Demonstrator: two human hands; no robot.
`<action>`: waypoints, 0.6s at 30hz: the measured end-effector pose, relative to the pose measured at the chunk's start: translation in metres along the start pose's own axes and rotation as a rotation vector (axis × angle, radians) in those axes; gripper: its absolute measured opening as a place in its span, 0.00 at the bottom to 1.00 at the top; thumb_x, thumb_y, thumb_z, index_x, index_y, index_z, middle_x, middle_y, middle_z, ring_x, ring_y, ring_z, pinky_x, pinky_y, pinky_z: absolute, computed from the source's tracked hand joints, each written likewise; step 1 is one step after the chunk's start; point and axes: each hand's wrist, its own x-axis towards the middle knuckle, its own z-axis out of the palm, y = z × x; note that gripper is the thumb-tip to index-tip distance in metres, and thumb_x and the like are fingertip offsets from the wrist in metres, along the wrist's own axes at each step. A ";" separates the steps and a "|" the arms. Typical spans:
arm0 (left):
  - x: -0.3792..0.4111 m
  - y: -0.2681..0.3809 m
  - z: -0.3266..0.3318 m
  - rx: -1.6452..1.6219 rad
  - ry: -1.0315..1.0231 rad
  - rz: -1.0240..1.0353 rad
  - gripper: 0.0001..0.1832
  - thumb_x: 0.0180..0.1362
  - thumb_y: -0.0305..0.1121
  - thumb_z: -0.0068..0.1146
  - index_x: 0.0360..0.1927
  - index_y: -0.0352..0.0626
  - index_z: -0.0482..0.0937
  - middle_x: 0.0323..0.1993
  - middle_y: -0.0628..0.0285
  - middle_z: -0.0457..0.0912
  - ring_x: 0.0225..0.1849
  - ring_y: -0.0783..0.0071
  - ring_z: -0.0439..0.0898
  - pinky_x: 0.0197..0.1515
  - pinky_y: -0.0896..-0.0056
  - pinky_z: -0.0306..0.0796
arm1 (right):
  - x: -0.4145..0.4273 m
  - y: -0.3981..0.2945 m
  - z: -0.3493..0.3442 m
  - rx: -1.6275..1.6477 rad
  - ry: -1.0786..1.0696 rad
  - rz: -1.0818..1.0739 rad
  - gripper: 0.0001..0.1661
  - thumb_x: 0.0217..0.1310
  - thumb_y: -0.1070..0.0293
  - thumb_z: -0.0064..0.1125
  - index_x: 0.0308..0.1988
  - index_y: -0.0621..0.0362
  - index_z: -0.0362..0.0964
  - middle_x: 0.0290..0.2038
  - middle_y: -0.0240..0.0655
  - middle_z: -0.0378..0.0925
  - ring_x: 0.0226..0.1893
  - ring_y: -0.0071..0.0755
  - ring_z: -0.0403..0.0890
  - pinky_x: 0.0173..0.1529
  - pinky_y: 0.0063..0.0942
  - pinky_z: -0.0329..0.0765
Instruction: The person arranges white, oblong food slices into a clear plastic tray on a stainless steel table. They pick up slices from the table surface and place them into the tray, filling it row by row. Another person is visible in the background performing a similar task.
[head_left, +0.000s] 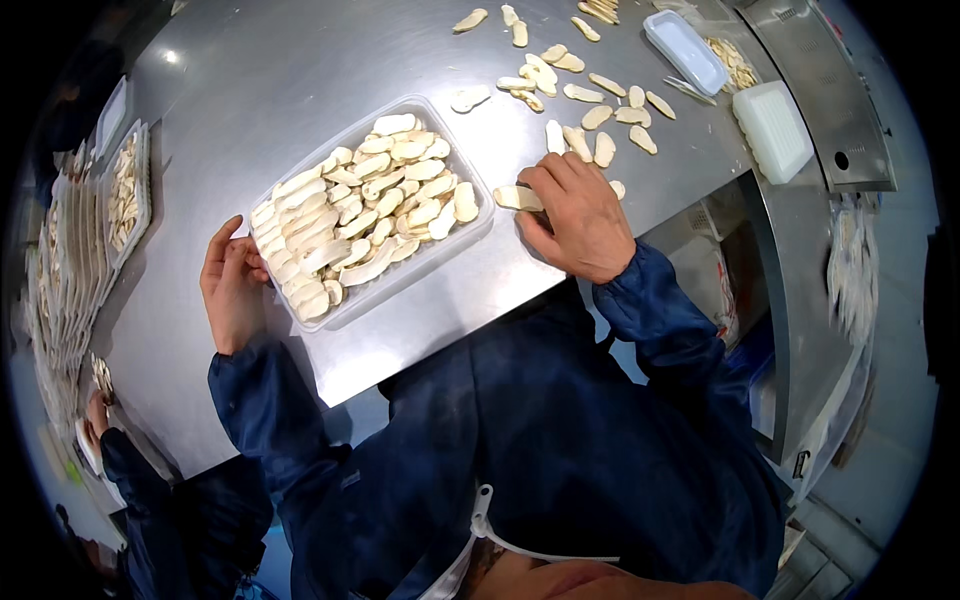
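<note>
A clear plastic tray (409, 281) lies at a slant on the steel table, filled with pale mushroom slices (375, 199). Along its left side the slices overlap in neat rows; the rest lie more loosely. My left hand (234, 289) is at the tray's left end, its fingers partly curled by the rim. Whether they grip it is not clear. To the right of the tray, my right hand (576, 216) has its thumb and fingers around a single mushroom slice (517, 198), close to the tabletop. More loose slices (596, 117) are scattered beyond that hand.
The steel table (247, 82) ends just before my body. At the right stand a white tray (686, 49), an upturned tray (772, 131) and a steel appliance (825, 90). Stacked filled trays (82, 247) line the left side, where another person's hand (97, 412) shows.
</note>
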 end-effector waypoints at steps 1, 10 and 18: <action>0.000 0.001 0.002 -0.011 0.006 -0.002 0.20 0.69 0.30 0.48 0.61 0.33 0.68 0.33 0.65 0.79 0.26 0.86 0.74 0.31 0.88 0.71 | 0.000 0.001 0.003 -0.032 0.001 0.000 0.14 0.47 0.69 0.61 0.35 0.62 0.70 0.33 0.40 0.69 0.37 0.43 0.72 0.41 0.37 0.68; -0.007 0.007 0.011 0.006 0.003 0.007 0.18 0.68 0.27 0.47 0.59 0.33 0.69 0.30 0.66 0.78 0.26 0.86 0.73 0.31 0.88 0.70 | 0.004 0.003 -0.004 -0.120 -0.012 0.132 0.11 0.47 0.68 0.61 0.31 0.61 0.70 0.31 0.41 0.71 0.35 0.45 0.72 0.40 0.38 0.66; -0.006 0.008 0.013 -0.006 0.004 0.006 0.17 0.67 0.27 0.48 0.58 0.32 0.70 0.30 0.66 0.77 0.25 0.86 0.73 0.31 0.88 0.70 | 0.003 0.026 -0.024 -0.086 -0.043 -0.088 0.16 0.48 0.80 0.55 0.41 0.55 0.76 0.38 0.38 0.74 0.41 0.42 0.74 0.44 0.36 0.70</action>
